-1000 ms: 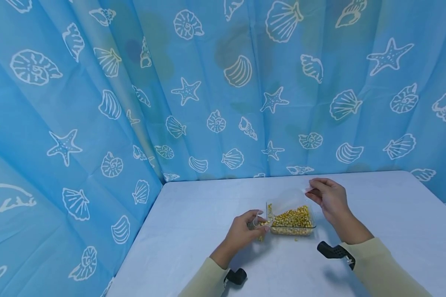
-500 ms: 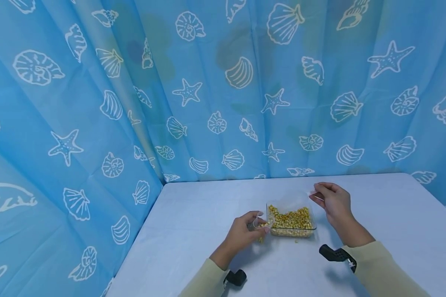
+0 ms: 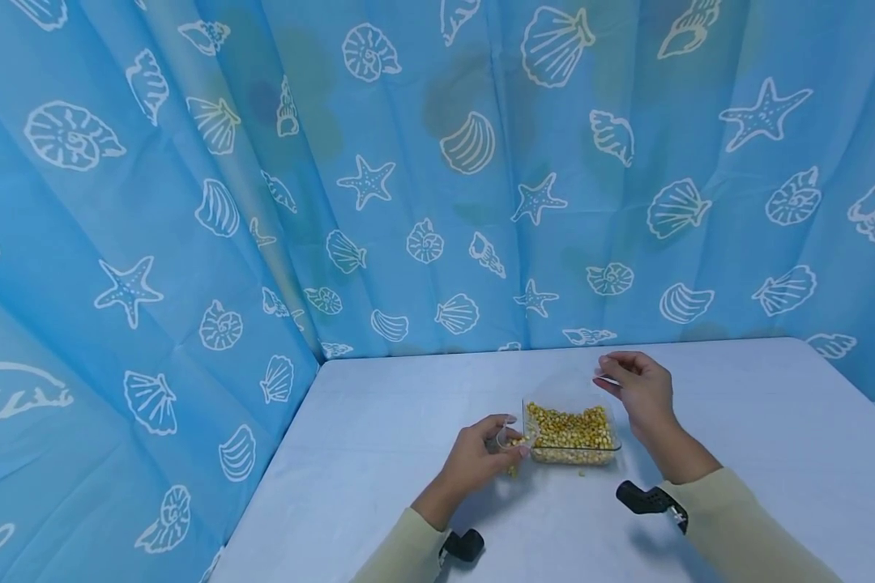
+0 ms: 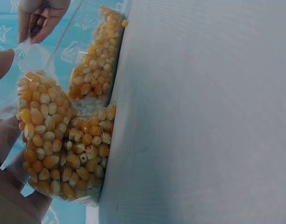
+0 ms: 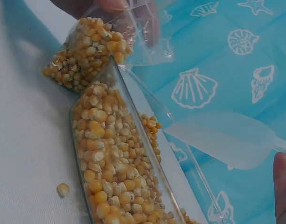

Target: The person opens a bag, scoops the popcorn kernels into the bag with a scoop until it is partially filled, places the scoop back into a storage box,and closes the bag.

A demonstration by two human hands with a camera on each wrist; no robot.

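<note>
My left hand (image 3: 474, 461) holds a clear plastic bag (image 4: 45, 126) by its open mouth, fingers and thumb at the rim. Corn kernels fill the bag's lower part, and it rests on the table against the left end of a glass container (image 3: 576, 448). More corn kernels (image 5: 108, 154) lie in that container. Above its far side, my right hand (image 3: 642, 393) pinches the handle of a translucent white scoop (image 5: 227, 137). The scoop's blade points left toward the bag; no kernels can be made out in it. In the head view the scoop is faint.
A single loose kernel (image 5: 63, 190) lies on the white tablecloth (image 3: 379, 453) in front of the container. Behind the table hangs a blue curtain (image 3: 408, 202) printed with shells and starfish.
My right hand drew the scoop slightly right, then back left and a little up. Kernels it covered at the container's far left now show. My left hand and the bag stay put.
</note>
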